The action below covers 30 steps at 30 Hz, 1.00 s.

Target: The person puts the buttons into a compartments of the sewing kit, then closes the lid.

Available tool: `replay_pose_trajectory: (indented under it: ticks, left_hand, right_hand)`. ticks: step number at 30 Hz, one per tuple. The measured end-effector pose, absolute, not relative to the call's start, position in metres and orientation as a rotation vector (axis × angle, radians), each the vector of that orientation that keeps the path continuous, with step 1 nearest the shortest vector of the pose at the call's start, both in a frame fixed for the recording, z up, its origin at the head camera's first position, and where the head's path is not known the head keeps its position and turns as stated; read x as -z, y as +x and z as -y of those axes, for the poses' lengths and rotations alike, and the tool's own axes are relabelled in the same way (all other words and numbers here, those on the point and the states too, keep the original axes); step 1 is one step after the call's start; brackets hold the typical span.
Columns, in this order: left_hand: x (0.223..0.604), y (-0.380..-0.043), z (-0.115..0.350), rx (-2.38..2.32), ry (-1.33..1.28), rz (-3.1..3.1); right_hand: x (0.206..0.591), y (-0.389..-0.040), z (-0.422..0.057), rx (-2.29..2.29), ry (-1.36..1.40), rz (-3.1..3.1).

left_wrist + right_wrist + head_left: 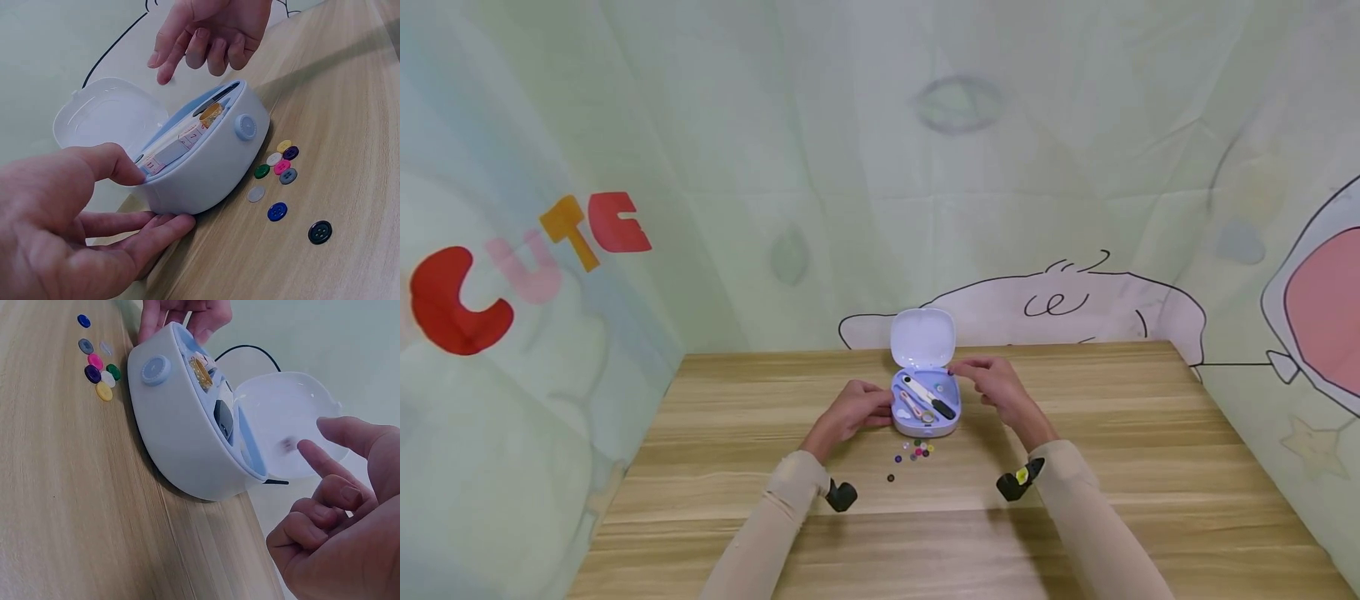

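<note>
A small white sewing box (917, 430) with a pale blue inner tray stands on the table, its lid (923, 337) raised at the back. My left hand (857, 408) grips its left side, thumb on the rim and fingers low against the wall. In the tray lie a gold ring-like thimble (211, 114), a folded measuring tape (181, 145) with numbers and a white tool with a black end (943, 408). Over the back right corner is my right hand (996, 385), thumb and index finger apart. A small blurred dark piece (287, 445), perhaps a button, shows beside the index fingertip.
Several loose buttons (282, 166) in various colours lie on the wooden table (730, 492) in front of the box. A black button (320, 232) lies nearest the front. Behind the table's back edge hangs a printed cloth backdrop (730, 250).
</note>
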State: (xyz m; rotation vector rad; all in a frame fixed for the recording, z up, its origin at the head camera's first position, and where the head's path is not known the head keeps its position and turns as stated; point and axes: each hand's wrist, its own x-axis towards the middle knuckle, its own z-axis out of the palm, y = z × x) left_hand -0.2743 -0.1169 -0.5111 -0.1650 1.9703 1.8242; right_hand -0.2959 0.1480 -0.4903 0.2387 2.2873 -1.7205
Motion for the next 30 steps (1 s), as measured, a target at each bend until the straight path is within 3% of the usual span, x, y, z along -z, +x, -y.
replay_pose_trajectory:
  ticks: [30]
  left_hand:
    - [0.51,-0.274,0.117,-1.826,-0.152,-1.965]
  right_hand:
    - [0.487,-0.281,-0.158,1.695,0.061,-2.338]
